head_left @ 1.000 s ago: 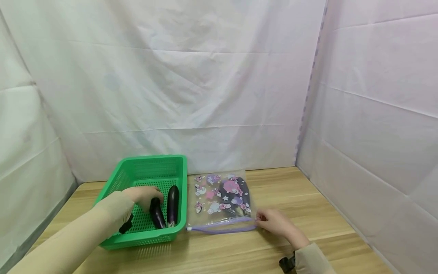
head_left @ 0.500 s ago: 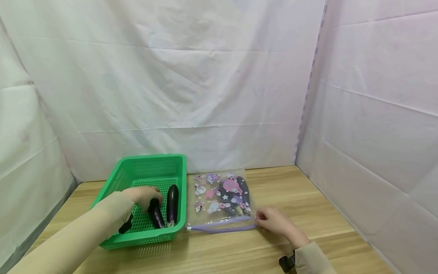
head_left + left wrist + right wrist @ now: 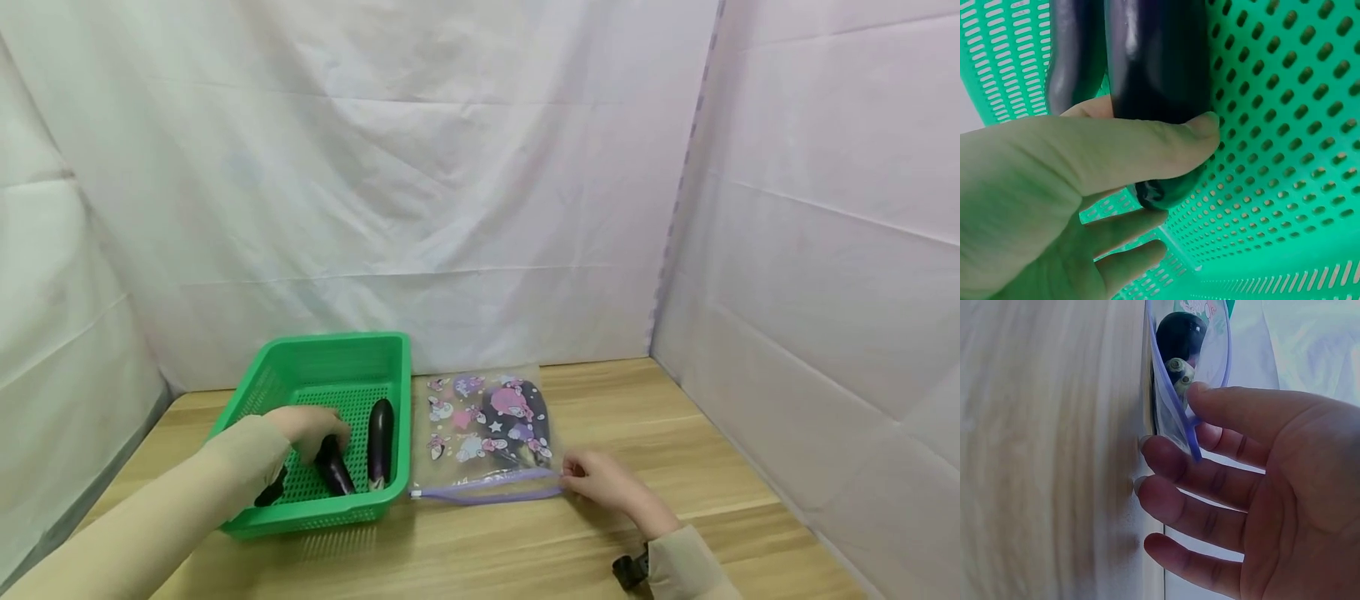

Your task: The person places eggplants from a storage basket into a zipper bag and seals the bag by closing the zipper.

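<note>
In the head view my left hand (image 3: 309, 430) is inside the green basket (image 3: 318, 518), gripping one end of a dark purple eggplant (image 3: 335, 471). The left wrist view shows the thumb across that eggplant (image 3: 1160, 75), while two other fingers stay off it. A second eggplant (image 3: 380, 442) lies to its right along the basket wall. My right hand (image 3: 602, 483) pinches the right corner of a clear printed zipper bag (image 3: 450, 471). Through the bag's parted mouth, the right wrist view reveals dark eggplants (image 3: 1180, 336) with pale stem ends.
The basket stands at the left of the wooden table (image 3: 480, 554), close beside the bag. White cloth (image 3: 450, 167) hangs behind the table and along both sides. A purple zipper strip (image 3: 487, 500) with a white slider edges the bag's near side.
The left hand and the near end of the gripped eggplant have shifted slightly left, widening the gap to the second eggplant. The right hand keeps its hold on the bag corner.
</note>
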Available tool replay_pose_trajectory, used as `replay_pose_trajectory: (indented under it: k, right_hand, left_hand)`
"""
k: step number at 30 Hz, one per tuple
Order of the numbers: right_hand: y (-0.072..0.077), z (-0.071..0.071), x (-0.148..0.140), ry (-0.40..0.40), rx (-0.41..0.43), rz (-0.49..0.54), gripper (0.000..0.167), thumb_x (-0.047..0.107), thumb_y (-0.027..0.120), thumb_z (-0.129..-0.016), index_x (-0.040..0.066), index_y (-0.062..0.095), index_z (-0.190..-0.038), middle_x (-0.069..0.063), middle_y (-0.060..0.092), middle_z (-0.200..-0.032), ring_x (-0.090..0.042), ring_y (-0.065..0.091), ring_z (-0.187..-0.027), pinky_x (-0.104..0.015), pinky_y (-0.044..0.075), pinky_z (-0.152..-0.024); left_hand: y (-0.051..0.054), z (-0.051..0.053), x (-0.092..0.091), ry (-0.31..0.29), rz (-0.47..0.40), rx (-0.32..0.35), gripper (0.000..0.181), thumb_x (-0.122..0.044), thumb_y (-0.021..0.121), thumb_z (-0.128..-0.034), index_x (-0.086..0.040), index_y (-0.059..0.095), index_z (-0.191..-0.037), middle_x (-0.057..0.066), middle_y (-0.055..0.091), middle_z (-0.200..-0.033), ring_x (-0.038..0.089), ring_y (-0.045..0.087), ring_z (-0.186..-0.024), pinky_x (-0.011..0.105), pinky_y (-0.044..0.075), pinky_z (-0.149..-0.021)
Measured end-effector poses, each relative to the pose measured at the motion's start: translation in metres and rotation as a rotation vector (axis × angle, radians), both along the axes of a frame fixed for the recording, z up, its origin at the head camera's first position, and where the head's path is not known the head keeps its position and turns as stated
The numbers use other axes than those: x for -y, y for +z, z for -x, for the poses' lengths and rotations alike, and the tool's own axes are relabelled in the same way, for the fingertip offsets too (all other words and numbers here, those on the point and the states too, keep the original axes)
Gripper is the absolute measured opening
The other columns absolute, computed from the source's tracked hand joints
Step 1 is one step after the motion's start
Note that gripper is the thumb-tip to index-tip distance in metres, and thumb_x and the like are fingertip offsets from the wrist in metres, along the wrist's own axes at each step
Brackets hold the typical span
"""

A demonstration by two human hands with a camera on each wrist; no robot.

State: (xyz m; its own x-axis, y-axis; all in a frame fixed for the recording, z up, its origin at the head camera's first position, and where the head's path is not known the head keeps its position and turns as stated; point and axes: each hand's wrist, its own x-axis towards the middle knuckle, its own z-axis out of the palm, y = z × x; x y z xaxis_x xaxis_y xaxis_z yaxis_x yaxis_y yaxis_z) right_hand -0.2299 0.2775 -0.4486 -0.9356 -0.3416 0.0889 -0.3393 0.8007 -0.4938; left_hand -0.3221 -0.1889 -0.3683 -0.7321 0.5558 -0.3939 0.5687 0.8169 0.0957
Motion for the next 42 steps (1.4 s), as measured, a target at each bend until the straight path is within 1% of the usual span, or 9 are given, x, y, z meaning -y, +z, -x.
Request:
replay_pose_trajectory:
  k: [2,9,15,22,24,27,32,38,42]
  right_hand:
    - [0.000,0.001,-0.001,0.003,-0.007,-0.010,0.022,0.022,0.066,-0.092,0.020,0.054,-0.073,0.012,0.053,-0.062,-0.005,0.047,-0.053,-0.025,0.039,-0.049]
    - [0.000,0.003,-0.002,0.008,-0.023,-0.038,0.023,0.024,0.067,-0.091,0.021,0.054,-0.072,0.014,0.052,-0.061,-0.004,0.045,-0.053,-0.025,0.039,-0.050]
    - [0.000,0.000,-0.002,0.007,-0.023,-0.028,0.023,0.024,0.067,-0.091,0.020,0.054,-0.073,0.013,0.052,-0.061,-0.004,0.045,-0.053,-0.025,0.039,-0.050]
    - [0.001,-0.001,-0.002,-0.005,-0.001,-0.015,0.022,0.026,0.067,-0.091,0.019,0.054,-0.075,0.012,0.052,-0.062,-0.006,0.045,-0.054,-0.026,0.039,-0.050]
    - [0.001,-0.001,-0.002,-0.005,-0.004,-0.017,0.022,0.026,0.067,-0.091,0.019,0.054,-0.075,0.012,0.052,-0.062,-0.006,0.045,-0.054,-0.026,0.039,-0.050]
    - [0.000,0.000,-0.002,0.000,-0.004,-0.026,0.023,0.026,0.067,-0.091,0.019,0.054,-0.074,0.012,0.052,-0.062,-0.005,0.045,-0.053,-0.026,0.039,-0.050]
    - [0.000,-0.001,-0.003,0.007,-0.004,-0.023,0.023,0.027,0.068,-0.091,0.020,0.054,-0.074,0.013,0.052,-0.061,-0.005,0.046,-0.053,-0.026,0.039,-0.050]
    - [-0.002,0.000,-0.003,0.000,-0.016,-0.023,0.022,0.027,0.067,-0.091,0.021,0.054,-0.074,0.014,0.052,-0.061,-0.004,0.045,-0.053,-0.025,0.040,-0.050]
    - [-0.002,0.001,-0.003,0.004,-0.022,-0.023,0.022,0.026,0.067,-0.091,0.021,0.054,-0.074,0.014,0.051,-0.061,-0.004,0.045,-0.053,-0.025,0.039,-0.050]
  left_hand:
    - [0.001,0.000,0.002,0.008,0.014,0.005,0.047,0.015,0.076,-0.0720,-0.022,0.064,-0.098,0.017,0.050,-0.131,0.028,0.052,-0.098,0.035,0.038,-0.056]
    - [0.006,0.002,0.004,0.010,0.079,-0.032,0.043,0.009,0.081,-0.0703,-0.021,0.063,-0.096,0.008,0.054,-0.109,0.024,0.051,-0.087,0.038,0.044,-0.061]
    - [0.013,0.000,0.005,0.000,0.087,-0.057,0.041,0.007,0.081,-0.0709,-0.022,0.063,-0.095,0.006,0.055,-0.106,0.023,0.053,-0.087,0.038,0.045,-0.063]
    - [0.023,-0.003,0.012,-0.029,0.048,-0.069,0.037,0.001,0.081,-0.0740,-0.021,0.062,-0.098,0.003,0.055,-0.100,0.020,0.050,-0.084,0.039,0.045,-0.067]
    - [0.024,-0.005,0.015,-0.024,0.040,-0.068,0.037,0.001,0.081,-0.0744,-0.021,0.062,-0.098,0.003,0.055,-0.099,0.020,0.050,-0.084,0.040,0.045,-0.067]
    - [0.024,-0.007,0.019,-0.011,0.039,-0.060,0.036,0.001,0.080,-0.0754,-0.021,0.062,-0.098,0.003,0.055,-0.099,0.020,0.049,-0.083,0.039,0.044,-0.067]
    - [0.025,-0.006,0.022,0.006,0.016,-0.044,0.036,0.004,0.078,-0.0759,-0.020,0.062,-0.097,0.003,0.054,-0.098,0.020,0.046,-0.080,0.038,0.040,-0.064]
    - [0.025,-0.006,0.025,-0.006,-0.018,-0.049,0.037,0.004,0.080,-0.0738,-0.019,0.062,-0.097,0.002,0.057,-0.096,0.019,0.050,-0.081,0.038,0.044,-0.065]
    - [0.026,-0.007,0.026,0.018,-0.029,-0.040,0.038,0.002,0.081,-0.0735,-0.020,0.063,-0.098,0.001,0.059,-0.096,0.019,0.050,-0.080,0.038,0.043,-0.063]
